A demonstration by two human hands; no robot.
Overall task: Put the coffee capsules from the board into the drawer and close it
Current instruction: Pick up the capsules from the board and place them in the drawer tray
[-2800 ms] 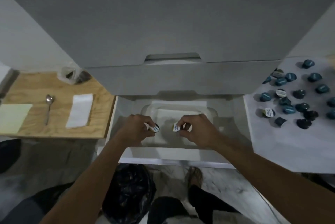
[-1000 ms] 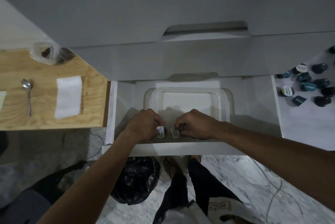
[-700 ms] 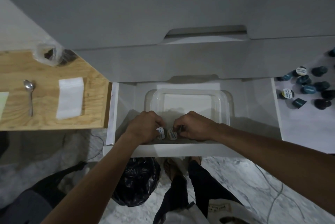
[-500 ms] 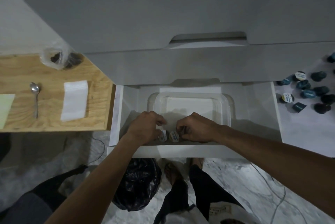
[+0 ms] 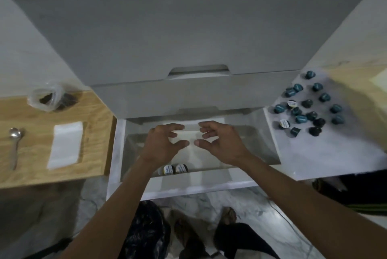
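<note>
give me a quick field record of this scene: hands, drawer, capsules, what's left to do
left hand: open, fingers loosely curved, holding nothing, above the drawer
right hand: open, empty, mirroring the left
white pull-out drawer: open
clear plastic tub: sits inside the drawer
two white-lidded coffee capsules: side by side at the drawer's near edge, under the left wrist
loose teal and dark capsules: scattered on the white board to the right
left to do: many capsules not yet moved; drawer not closed
</note>
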